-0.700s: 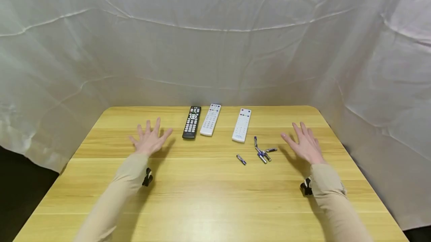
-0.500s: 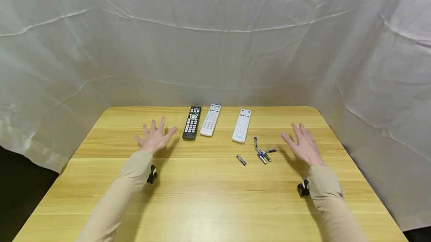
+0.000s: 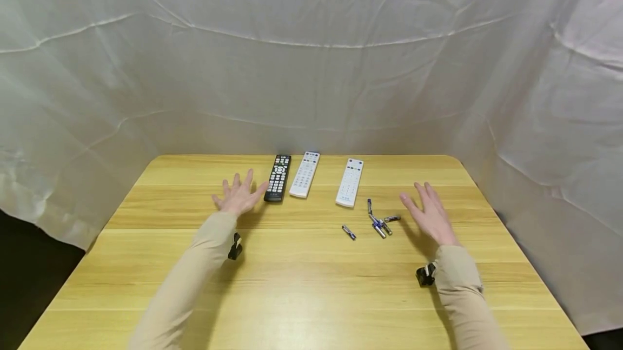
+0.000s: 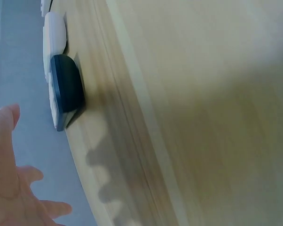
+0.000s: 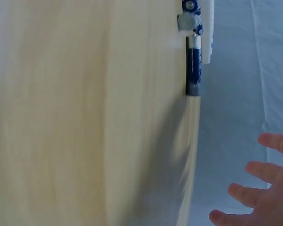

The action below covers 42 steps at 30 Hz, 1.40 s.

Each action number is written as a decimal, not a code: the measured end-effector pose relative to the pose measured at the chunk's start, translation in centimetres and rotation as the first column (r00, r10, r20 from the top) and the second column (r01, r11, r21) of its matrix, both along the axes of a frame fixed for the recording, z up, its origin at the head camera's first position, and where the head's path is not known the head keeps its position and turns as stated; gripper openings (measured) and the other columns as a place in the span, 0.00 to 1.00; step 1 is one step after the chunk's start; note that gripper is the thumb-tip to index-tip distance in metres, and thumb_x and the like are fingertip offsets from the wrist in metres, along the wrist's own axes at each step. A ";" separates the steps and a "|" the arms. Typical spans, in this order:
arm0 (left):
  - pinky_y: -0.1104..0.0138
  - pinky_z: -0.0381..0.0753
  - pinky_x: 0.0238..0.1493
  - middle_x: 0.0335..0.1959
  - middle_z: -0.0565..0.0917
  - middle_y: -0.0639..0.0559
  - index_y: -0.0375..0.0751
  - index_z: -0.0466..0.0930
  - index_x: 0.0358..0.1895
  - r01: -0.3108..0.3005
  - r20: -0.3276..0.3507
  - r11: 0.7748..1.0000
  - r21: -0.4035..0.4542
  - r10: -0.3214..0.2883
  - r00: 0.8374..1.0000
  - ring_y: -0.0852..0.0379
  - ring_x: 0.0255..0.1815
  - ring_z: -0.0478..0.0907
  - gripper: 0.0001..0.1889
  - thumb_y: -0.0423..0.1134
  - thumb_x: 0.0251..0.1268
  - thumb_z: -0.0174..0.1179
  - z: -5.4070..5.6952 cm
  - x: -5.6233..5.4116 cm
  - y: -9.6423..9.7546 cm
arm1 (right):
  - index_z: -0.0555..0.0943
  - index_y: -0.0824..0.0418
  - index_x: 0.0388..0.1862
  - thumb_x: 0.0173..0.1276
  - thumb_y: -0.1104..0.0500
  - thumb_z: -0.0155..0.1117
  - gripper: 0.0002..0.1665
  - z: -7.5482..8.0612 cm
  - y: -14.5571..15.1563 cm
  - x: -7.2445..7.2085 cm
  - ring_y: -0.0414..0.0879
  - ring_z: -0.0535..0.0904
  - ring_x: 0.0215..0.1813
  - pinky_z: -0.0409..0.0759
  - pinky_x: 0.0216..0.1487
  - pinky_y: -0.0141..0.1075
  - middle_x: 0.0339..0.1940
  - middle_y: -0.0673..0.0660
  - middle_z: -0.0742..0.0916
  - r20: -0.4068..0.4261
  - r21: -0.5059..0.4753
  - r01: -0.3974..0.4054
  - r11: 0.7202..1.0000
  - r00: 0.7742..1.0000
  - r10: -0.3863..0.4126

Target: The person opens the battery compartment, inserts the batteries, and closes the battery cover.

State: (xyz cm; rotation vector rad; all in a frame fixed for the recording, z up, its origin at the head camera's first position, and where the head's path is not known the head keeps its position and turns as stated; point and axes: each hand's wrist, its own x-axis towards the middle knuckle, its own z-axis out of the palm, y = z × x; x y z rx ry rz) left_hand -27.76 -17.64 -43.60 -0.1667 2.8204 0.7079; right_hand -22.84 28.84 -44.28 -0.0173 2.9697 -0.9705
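Observation:
My left hand (image 3: 238, 197) is held over the table with its fingers spread, holding nothing. Its thumb tip comes close to the lower end of a black remote control (image 3: 277, 179); in the left wrist view a gap shows between the hand and that remote (image 4: 68, 87). Right of it lie two white remote controls, one beside the black one (image 3: 304, 175) and one farther right (image 3: 349, 183). My right hand (image 3: 430, 217), fingers apart and holding nothing, hovers right of a loose cluster of several batteries (image 3: 378, 225). A single battery (image 3: 349, 232) lies left of the cluster.
The wooden table (image 3: 302, 285) has its far edge just behind the remotes. A pale cloth curtain (image 3: 311, 79) hangs behind it and along both sides. Each wrist wears a small black camera, one on the left (image 3: 236, 246) and one on the right (image 3: 425, 275).
My left hand has moved right, closer to the black remote control. The right hand has shifted slightly left toward the batteries. The remotes and batteries have stayed in place.

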 end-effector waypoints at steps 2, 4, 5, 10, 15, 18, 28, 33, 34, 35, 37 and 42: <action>0.21 0.27 0.71 0.84 0.33 0.37 0.57 0.34 0.83 0.001 -0.001 1.000 -0.002 -0.001 1.000 0.27 0.81 0.26 0.45 0.75 0.71 0.32 -0.1 -0.3 0.4 | 0.43 0.61 0.83 0.77 0.29 0.37 0.52 0.0 -0.3 0.0 0.73 0.37 0.82 0.36 0.77 0.76 0.83 0.70 0.40 -0.005 -0.010 0.002 1.000 1.000 -0.002; 0.21 0.28 0.72 0.84 0.34 0.38 0.58 0.35 0.83 -0.003 -0.002 1.000 -0.003 0.003 1.000 0.27 0.82 0.27 0.44 0.75 0.71 0.32 -0.1 -0.5 0.7 | 0.43 0.61 0.83 0.77 0.29 0.37 0.51 -0.1 -0.5 0.0 0.73 0.37 0.82 0.36 0.77 0.76 0.84 0.70 0.41 -0.007 -0.021 0.000 1.000 1.000 -0.001; 0.22 0.29 0.73 0.84 0.35 0.38 0.58 0.35 0.83 -0.005 -0.003 1.000 -0.001 0.005 1.000 0.27 0.82 0.28 0.44 0.74 0.71 0.33 -0.1 -0.7 0.9 | 0.44 0.62 0.83 0.78 0.29 0.37 0.51 0.0 -0.6 0.0 0.73 0.37 0.82 0.37 0.77 0.76 0.84 0.70 0.41 -0.007 -0.026 -0.001 1.000 1.000 0.001; 0.23 0.30 0.74 0.84 0.37 0.40 0.58 0.37 0.83 -0.006 -0.005 1.000 0.005 0.006 1.000 0.28 0.82 0.30 0.43 0.73 0.72 0.34 -0.1 -1.3 2.0 | 0.45 0.61 0.83 0.78 0.30 0.37 0.49 0.0 -1.1 0.0 0.73 0.38 0.82 0.38 0.77 0.77 0.84 0.69 0.41 -0.008 -0.046 0.003 0.999 1.000 -0.003; 0.24 0.32 0.75 0.85 0.40 0.41 0.56 0.38 0.83 -0.014 -0.021 1.000 0.009 0.014 1.000 0.29 0.83 0.34 0.43 0.72 0.72 0.36 -0.3 -2.0 2.9 | 0.47 0.61 0.83 0.78 0.30 0.37 0.49 -0.2 -1.6 0.1 0.72 0.40 0.82 0.39 0.77 0.77 0.84 0.69 0.43 -0.019 -0.061 0.005 0.998 1.000 -0.006; 0.24 0.36 0.75 0.84 0.43 0.40 0.54 0.40 0.83 -0.017 -0.038 1.000 -0.003 0.017 0.999 0.29 0.83 0.37 0.43 0.70 0.73 0.38 -0.5 -2.5 3.4 | 0.48 0.61 0.83 0.78 0.30 0.38 0.49 -0.4 -1.9 0.2 0.73 0.40 0.82 0.39 0.76 0.77 0.84 0.68 0.44 -0.023 -0.068 0.002 0.998 1.000 -0.004; 0.34 0.48 0.81 0.81 0.57 0.37 0.48 0.51 0.80 -0.034 -0.142 0.999 -0.029 0.030 0.989 0.32 0.81 0.51 0.39 0.62 0.74 0.47 -1.1 -4.2 4.7 | 0.52 0.61 0.82 0.79 0.32 0.41 0.46 -0.3 -3.0 0.3 0.72 0.44 0.82 0.42 0.78 0.75 0.84 0.69 0.49 -0.078 -0.095 0.001 0.996 0.997 -0.009; 0.39 0.64 0.77 0.76 0.65 0.35 0.46 0.57 0.78 -0.042 -0.190 0.998 -0.048 0.032 0.981 0.31 0.75 0.62 0.36 0.58 0.74 0.51 -1.3 -4.7 5.4 | 0.53 0.59 0.82 0.78 0.32 0.41 0.46 -0.2 -3.4 0.3 0.70 0.45 0.83 0.43 0.78 0.75 0.84 0.68 0.50 -0.084 -0.105 0.009 0.994 0.996 -0.018; 0.39 0.67 0.75 0.75 0.66 0.35 0.46 0.58 0.78 -0.046 -0.197 0.998 -0.050 0.035 0.980 0.30 0.74 0.64 0.35 0.58 0.74 0.52 -1.2 -4.8 5.5 | 0.54 0.59 0.82 0.78 0.32 0.42 0.45 -0.2 -3.4 0.3 0.70 0.45 0.83 0.43 0.78 0.75 0.84 0.68 0.51 -0.088 -0.105 0.012 0.994 0.996 -0.021; 0.39 0.70 0.73 0.75 0.67 0.35 0.46 0.59 0.77 -0.052 -0.204 0.997 -0.050 0.041 0.978 0.31 0.73 0.65 0.35 0.57 0.74 0.53 -1.2 -4.8 5.6 | 0.54 0.59 0.82 0.78 0.32 0.42 0.45 -0.2 -3.5 0.2 0.70 0.46 0.82 0.44 0.78 0.75 0.84 0.68 0.51 -0.093 -0.105 0.014 0.994 0.995 -0.024; 0.40 0.75 0.69 0.73 0.69 0.35 0.46 0.61 0.77 -0.064 -0.212 0.997 -0.052 0.052 0.976 0.31 0.71 0.67 0.34 0.57 0.74 0.54 -1.2 -5.0 5.8 | 0.55 0.59 0.81 0.79 0.33 0.42 0.44 -0.3 -3.6 0.2 0.71 0.48 0.82 0.45 0.78 0.75 0.84 0.68 0.53 -0.108 -0.108 0.017 0.994 0.994 -0.029; 0.41 0.80 0.64 0.70 0.71 0.33 0.43 0.63 0.76 -0.087 -0.222 0.995 -0.052 0.073 0.972 0.32 0.67 0.70 0.34 0.54 0.72 0.57 -1.5 -5.3 6.1 | 0.60 0.61 0.79 0.79 0.34 0.44 0.42 -0.4 -4.1 0.1 0.72 0.52 0.80 0.48 0.76 0.76 0.83 0.68 0.57 -0.144 -0.132 0.016 0.991 0.989 -0.035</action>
